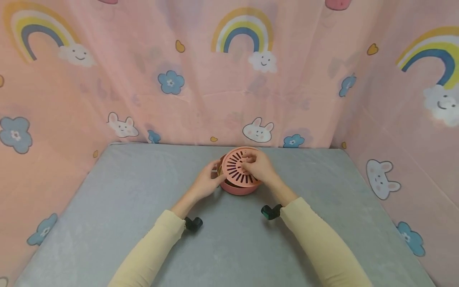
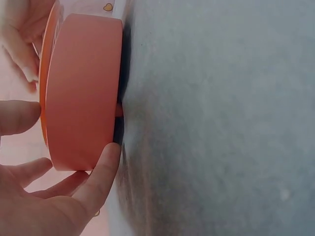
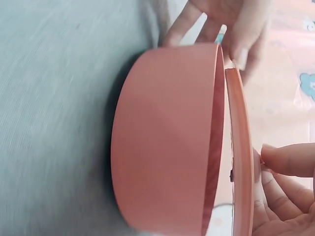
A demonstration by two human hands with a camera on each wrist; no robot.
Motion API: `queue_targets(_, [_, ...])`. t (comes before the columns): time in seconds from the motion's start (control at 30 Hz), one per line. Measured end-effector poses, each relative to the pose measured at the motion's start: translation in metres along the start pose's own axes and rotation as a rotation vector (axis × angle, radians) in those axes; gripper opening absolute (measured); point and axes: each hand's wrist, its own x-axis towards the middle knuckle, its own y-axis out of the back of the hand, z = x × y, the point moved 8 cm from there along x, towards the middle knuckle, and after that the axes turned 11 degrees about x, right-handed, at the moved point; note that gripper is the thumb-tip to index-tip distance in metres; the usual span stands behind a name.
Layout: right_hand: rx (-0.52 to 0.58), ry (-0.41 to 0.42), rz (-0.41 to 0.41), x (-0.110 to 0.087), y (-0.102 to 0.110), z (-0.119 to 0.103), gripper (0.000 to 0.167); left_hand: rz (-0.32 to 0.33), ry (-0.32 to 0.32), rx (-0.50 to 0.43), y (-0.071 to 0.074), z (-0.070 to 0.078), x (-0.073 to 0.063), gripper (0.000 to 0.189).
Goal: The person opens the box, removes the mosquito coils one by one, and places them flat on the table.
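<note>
A round pink bowl (image 1: 238,188) stands on the grey table (image 1: 143,223) near its far middle. A pink slotted lid (image 1: 234,167) sits tilted on it, its near-right edge lifted off the rim. My left hand (image 1: 207,181) holds the bowl's left side, its thumb (image 2: 101,172) against the bowl wall (image 2: 83,93). My right hand (image 1: 259,166) pinches the lid from the right. In the right wrist view a gap shows between the bowl (image 3: 162,137) and the lid (image 3: 241,147), with my right hand's fingers (image 3: 288,164) on the lid's top. The bowl's contents are hidden.
Pink curtains (image 1: 201,99) printed with rainbows, bunnies and flowers close off the table at the back, left and right. Grey cloth stretches toward me on both sides of my arms. Small black wrist cameras (image 1: 193,224) hang under both sleeves.
</note>
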Motion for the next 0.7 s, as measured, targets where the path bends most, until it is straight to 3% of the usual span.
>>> queue_targets(0.37, [-0.056,0.019,-0.033,0.002,0.043,0.004,0.038,-0.022,-0.009,0.023,0.001,-0.004,0.003,0.063])
queue_targets(0.7, [-0.069,0.001,0.037,-0.007,0.097,0.007,0.042,-0.077,0.013,0.017,-0.003,-0.003,0.0,0.064])
